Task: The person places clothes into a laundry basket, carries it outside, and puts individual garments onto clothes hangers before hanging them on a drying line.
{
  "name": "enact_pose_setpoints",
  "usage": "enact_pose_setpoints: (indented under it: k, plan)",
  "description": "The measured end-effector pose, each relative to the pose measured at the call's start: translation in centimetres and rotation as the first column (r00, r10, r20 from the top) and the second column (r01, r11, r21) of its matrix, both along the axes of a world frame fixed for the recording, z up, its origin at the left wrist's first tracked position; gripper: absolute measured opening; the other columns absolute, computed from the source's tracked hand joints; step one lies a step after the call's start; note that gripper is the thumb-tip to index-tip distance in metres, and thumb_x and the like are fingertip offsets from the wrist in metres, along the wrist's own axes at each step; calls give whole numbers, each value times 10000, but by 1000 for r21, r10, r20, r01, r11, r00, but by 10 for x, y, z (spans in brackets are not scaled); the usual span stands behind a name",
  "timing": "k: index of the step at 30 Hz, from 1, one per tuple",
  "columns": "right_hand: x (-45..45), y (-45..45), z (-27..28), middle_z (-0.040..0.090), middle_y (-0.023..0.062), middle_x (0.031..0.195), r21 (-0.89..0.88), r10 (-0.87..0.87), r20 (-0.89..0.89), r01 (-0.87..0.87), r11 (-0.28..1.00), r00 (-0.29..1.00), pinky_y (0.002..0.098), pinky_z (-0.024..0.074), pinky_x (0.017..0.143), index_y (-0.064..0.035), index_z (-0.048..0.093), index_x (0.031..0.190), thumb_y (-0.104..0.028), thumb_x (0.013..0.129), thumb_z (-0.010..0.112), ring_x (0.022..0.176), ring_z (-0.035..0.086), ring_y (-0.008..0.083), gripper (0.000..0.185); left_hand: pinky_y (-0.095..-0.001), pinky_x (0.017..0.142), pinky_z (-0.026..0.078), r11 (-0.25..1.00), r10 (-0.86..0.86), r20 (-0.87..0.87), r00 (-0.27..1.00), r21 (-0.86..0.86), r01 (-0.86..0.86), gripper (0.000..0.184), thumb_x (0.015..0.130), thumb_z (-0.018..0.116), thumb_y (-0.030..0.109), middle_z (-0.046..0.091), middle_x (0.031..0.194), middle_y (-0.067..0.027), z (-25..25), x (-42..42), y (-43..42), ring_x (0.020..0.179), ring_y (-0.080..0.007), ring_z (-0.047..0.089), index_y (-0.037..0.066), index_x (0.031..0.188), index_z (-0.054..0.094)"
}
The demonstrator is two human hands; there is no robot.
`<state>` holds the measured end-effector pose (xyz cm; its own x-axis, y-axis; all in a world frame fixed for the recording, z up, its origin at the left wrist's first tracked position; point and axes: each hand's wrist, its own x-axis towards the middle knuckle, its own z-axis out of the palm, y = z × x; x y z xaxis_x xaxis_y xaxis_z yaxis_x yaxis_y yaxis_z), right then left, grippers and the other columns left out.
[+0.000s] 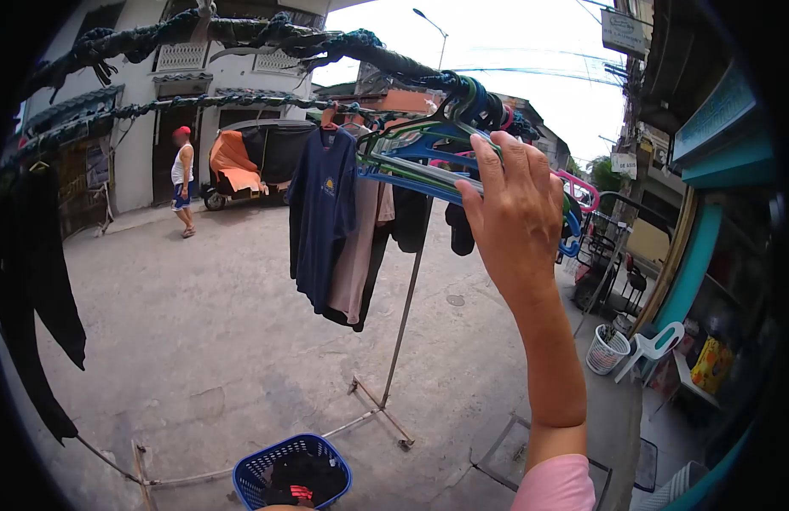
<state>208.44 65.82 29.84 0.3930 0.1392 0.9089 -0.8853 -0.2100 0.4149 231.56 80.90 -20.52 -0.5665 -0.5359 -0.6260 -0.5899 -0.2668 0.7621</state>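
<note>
My right hand (pixel 518 192) is raised at the bunch of plastic hangers (pixel 429 157), its fingers bent over them; what the fingertips grip is partly hidden. The green, blue, white and pink hangers hang close together from the cord-wrapped upper rail (pixel 360 51). Left of them a navy shirt (pixel 326 196) hangs on an orange hanger, with a pale pink garment (pixel 352 255) and dark clothes behind it. Black trousers (pixel 37 281) hang at the far left. On the ground below is a blue basket (pixel 348 468) holding dark clothes. My left hand is not in view.
The rack's metal post (pixel 405 315) stands on a wheeled base (pixel 382 410). A person (pixel 182 170) is on the street at the left, near a covered vehicle (pixel 241 162). At the right are a white bin (pixel 607 349) and a white plastic chair (pixel 654 345).
</note>
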Motion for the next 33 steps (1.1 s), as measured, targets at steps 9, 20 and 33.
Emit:
enact_pose_setpoints:
  k: [9,20,33]
  plan:
    - [-16,-41,49,570,78,910,299,-188,-9,182,937,982,391,470,762,-83,589,921,-174,824,539,929,549,262,142,-265,805,391,887,463,56,885,-23,-462,421,810,595,358,518,1020,-64,-67,32,32,950,-142,464,39,1065,494]
    - [-16,23,-8,464,-11,564,664,209,315,-373,648,926,207,244,397,-45,575,915,-136,826,517,461,356,45,140,-236,675,400,427,880,-201,431,-64,-902,119,899,449,204,484,834,3,-10,107,29,753,-83,425,92,891,488]
    - [4,53,-316,494,53,651,941,545,187,-308,139,817,329,398,488,-89,582,889,-71,710,634,563,515,209,187,-441,673,413,148,912,-109,396,-813,-564,174,885,454,210,568,821,-153,90,113,11,810,-354,540,37,880,477]
